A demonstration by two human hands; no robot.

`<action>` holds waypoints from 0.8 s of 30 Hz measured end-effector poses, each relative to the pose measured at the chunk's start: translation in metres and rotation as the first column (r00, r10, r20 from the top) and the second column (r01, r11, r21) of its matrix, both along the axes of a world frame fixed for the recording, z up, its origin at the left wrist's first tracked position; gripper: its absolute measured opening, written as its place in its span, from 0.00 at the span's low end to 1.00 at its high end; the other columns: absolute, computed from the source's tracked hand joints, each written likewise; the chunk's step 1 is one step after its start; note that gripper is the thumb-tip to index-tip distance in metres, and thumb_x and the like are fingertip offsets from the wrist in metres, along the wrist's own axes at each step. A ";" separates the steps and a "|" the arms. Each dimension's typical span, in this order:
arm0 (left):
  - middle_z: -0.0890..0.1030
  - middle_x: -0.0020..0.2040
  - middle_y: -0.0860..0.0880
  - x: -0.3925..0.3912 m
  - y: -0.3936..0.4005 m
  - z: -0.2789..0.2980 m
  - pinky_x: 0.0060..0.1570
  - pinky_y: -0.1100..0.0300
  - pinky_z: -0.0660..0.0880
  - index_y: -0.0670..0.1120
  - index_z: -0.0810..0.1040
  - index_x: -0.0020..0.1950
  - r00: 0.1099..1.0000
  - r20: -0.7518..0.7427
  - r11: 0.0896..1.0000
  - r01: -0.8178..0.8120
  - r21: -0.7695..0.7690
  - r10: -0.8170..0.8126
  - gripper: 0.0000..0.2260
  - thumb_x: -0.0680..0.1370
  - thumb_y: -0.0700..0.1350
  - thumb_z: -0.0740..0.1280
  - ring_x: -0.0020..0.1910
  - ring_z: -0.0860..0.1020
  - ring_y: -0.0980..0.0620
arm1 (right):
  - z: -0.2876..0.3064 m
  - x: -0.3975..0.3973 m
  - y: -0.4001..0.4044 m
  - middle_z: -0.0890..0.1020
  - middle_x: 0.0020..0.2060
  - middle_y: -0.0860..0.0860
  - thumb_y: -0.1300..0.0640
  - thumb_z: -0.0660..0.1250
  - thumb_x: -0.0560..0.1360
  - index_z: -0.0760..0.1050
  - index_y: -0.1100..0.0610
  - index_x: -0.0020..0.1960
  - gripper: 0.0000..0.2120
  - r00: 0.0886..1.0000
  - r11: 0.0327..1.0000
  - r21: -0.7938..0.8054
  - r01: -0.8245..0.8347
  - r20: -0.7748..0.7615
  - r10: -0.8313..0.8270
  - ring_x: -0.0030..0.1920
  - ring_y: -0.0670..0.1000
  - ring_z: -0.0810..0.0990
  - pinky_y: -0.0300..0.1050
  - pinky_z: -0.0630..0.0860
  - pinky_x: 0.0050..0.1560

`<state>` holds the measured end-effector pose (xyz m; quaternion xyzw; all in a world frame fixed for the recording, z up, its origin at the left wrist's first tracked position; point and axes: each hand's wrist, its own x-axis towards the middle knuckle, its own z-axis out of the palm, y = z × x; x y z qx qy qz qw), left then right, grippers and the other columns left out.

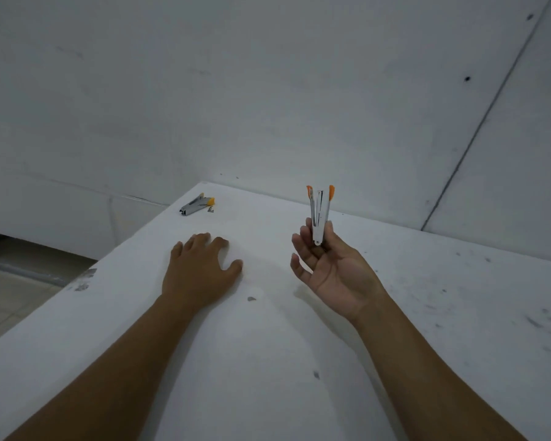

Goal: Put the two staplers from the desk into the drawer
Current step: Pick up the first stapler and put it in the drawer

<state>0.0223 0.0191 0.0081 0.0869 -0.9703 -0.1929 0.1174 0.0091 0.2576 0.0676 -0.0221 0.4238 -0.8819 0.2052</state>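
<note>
My right hand (330, 268) is raised above the white desk (268, 345), palm toward me, and holds a small white stapler with orange tips (319, 211) upright by its hinged end; the stapler's two arms stand slightly apart at the top. A second stapler, grey with an orange end (196, 205), lies on its side near the desk's far left corner. My left hand (201, 268) rests palm down on the desk, fingers spread, a hand's length short of that stapler. No drawer is in view.
A pale wall (268, 90) rises just behind the desk. The desk's left edge runs diagonally, with floor (10, 294) below it. Dark scuff marks dot the desk surface on the right (547, 326).
</note>
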 end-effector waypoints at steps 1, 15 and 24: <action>0.68 0.77 0.44 0.004 0.005 0.001 0.77 0.45 0.52 0.53 0.71 0.73 1.000 0.009 1.000 0.009 -0.004 -0.009 0.32 0.74 0.66 0.55 0.78 0.62 0.45 | 0.001 0.010 0.009 0.85 0.48 0.49 0.48 0.64 0.82 0.83 0.56 0.58 0.14 1.000 1.000 -0.008 0.010 0.001 -0.010 0.51 0.49 0.86 0.49 0.79 0.52; 0.68 0.76 0.46 0.088 0.168 0.012 0.75 0.44 0.55 0.52 0.71 0.72 0.937 0.086 0.941 0.337 0.038 -0.339 0.30 0.74 0.65 0.61 0.77 0.64 0.45 | -0.020 0.163 0.147 0.84 0.45 0.48 0.47 0.64 0.79 0.83 0.53 0.58 0.15 0.963 0.962 0.054 0.269 -0.020 -0.269 0.47 0.48 0.86 0.45 0.81 0.47; 0.69 0.75 0.49 0.136 0.297 0.011 0.77 0.44 0.56 0.54 0.71 0.72 0.811 0.078 0.815 0.578 0.044 -0.579 0.29 0.74 0.65 0.61 0.75 0.67 0.47 | -0.025 0.259 0.238 0.86 0.46 0.53 0.49 0.67 0.77 0.83 0.55 0.57 0.14 0.808 0.740 0.326 0.589 -0.250 -0.533 0.50 0.53 0.87 0.50 0.81 0.50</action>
